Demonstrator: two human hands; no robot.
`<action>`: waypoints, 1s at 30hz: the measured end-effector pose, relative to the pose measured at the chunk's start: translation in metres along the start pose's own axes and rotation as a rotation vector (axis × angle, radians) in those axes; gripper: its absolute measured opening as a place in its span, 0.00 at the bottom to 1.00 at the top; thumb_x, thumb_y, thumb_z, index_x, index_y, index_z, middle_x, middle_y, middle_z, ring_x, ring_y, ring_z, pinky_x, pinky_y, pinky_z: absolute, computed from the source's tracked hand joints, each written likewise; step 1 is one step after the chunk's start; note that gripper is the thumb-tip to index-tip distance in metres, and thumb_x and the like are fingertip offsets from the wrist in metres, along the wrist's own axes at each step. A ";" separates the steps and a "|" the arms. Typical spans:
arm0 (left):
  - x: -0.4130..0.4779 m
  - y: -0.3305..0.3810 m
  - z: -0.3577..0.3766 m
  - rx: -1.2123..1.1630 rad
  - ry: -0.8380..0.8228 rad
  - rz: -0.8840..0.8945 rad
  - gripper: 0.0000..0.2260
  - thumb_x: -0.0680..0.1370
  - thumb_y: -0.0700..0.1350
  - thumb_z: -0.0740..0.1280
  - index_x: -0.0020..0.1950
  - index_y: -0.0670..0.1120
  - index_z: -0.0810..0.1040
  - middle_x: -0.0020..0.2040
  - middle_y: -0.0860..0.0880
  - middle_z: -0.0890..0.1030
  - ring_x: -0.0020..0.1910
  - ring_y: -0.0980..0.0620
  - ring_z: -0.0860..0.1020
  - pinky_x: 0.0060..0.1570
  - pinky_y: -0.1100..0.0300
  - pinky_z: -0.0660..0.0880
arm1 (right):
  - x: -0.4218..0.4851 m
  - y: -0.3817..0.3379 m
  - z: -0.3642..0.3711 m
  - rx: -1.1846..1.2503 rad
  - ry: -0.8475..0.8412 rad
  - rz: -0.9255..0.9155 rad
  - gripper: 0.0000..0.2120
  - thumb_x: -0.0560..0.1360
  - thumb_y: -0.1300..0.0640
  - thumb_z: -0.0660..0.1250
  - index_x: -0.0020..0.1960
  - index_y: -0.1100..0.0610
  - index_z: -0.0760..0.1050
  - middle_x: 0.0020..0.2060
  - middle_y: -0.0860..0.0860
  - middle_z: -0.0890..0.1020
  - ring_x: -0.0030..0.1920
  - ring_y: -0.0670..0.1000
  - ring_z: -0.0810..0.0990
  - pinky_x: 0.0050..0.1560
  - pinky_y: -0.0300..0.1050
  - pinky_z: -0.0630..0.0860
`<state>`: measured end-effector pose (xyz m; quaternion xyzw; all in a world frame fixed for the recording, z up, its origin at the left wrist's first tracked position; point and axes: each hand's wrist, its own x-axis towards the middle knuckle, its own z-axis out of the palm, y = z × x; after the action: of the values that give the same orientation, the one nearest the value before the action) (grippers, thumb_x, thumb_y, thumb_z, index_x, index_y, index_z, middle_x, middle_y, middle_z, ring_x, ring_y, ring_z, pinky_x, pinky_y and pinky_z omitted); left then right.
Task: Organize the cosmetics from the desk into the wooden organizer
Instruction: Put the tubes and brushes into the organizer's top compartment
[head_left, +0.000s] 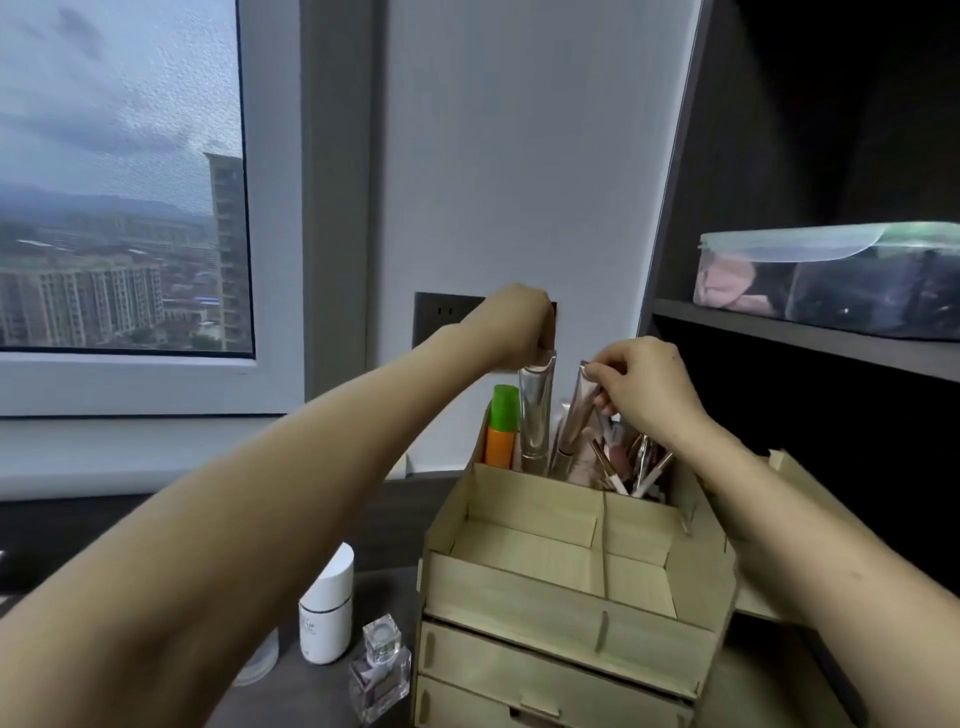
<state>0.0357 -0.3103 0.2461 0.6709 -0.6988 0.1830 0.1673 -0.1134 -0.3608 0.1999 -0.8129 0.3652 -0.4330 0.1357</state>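
Tubes like these look light, slick and squeezable, so the stiff crimped end seems safest: the left hand (519, 322) grips the silver tube (537, 415) there, the right hand (644, 384) pinches the tilted rose-gold tube (575, 415), both cap-down in the wooden organizer's (519, 587) rear compartment.

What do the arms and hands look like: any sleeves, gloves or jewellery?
The left forearm and right forearm are bare to the frame edge, no sleeves in view. The left hand and right hand wear no gloves; no watch, bracelet or ring shows.
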 end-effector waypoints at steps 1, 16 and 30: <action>0.001 -0.002 0.005 0.010 -0.020 -0.007 0.04 0.73 0.40 0.66 0.41 0.43 0.80 0.44 0.44 0.83 0.48 0.44 0.80 0.49 0.54 0.76 | 0.001 0.001 0.002 -0.010 -0.010 0.003 0.08 0.76 0.60 0.66 0.39 0.58 0.81 0.27 0.54 0.81 0.28 0.50 0.80 0.39 0.42 0.78; 0.001 -0.009 0.039 -0.167 -0.015 -0.064 0.09 0.75 0.37 0.66 0.52 0.42 0.82 0.53 0.45 0.83 0.53 0.47 0.79 0.56 0.54 0.76 | 0.004 0.004 0.020 -0.237 -0.011 -0.022 0.07 0.74 0.55 0.69 0.46 0.55 0.84 0.44 0.51 0.85 0.47 0.51 0.80 0.52 0.43 0.75; -0.001 -0.008 0.050 -0.230 -0.056 -0.100 0.12 0.73 0.42 0.70 0.55 0.42 0.80 0.55 0.45 0.81 0.54 0.47 0.79 0.56 0.55 0.76 | 0.006 0.007 0.027 -0.532 -0.084 -0.057 0.11 0.72 0.43 0.69 0.46 0.49 0.83 0.44 0.48 0.84 0.53 0.51 0.77 0.46 0.45 0.74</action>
<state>0.0447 -0.3339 0.2020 0.6862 -0.6853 0.0740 0.2325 -0.0928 -0.3723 0.1841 -0.8472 0.4372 -0.2911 -0.0799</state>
